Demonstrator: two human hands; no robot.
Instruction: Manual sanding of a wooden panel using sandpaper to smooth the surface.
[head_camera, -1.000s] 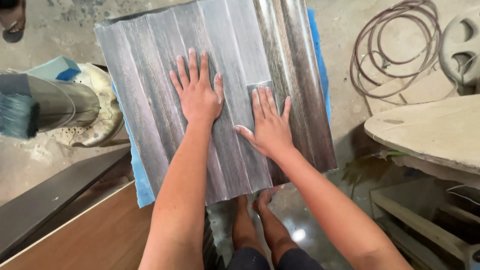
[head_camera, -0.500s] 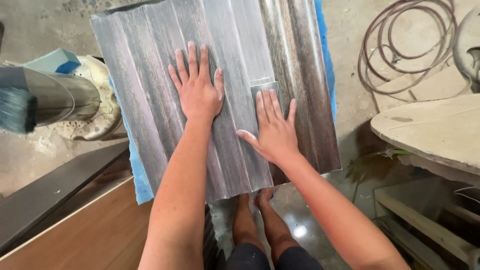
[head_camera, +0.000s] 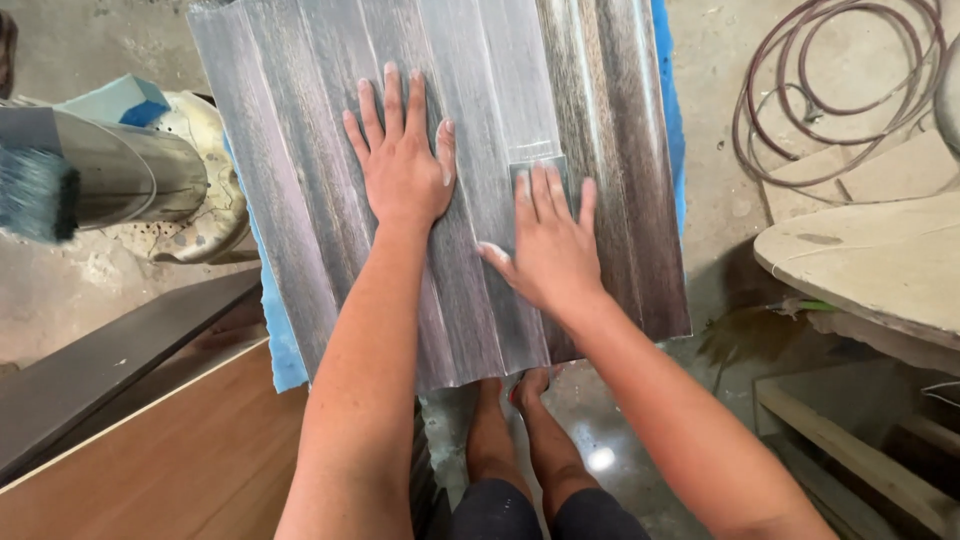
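Left hand (head_camera: 402, 165) flat on fluted panel (head_camera: 300, 200), right hand (head_camera: 548, 240) pressing sanding pad (head_camera: 536, 172)

A ribbed grey panel (head_camera: 330, 200) fills the upper middle of the frame, lying on a blue sheet (head_camera: 275, 330). The left hand (head_camera: 402, 160) lies flat on it, fingers spread. Just right, the right hand (head_camera: 545, 240) presses a small grey sanding pad (head_camera: 536, 172). A coiled hose (head_camera: 840, 90) lies upper right.

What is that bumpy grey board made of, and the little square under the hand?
The ribbed panel looks like dark wood, dusted grey: streaky grain runs along its ridges. The small pad under the right hand may be sandpaper; hard to tell.
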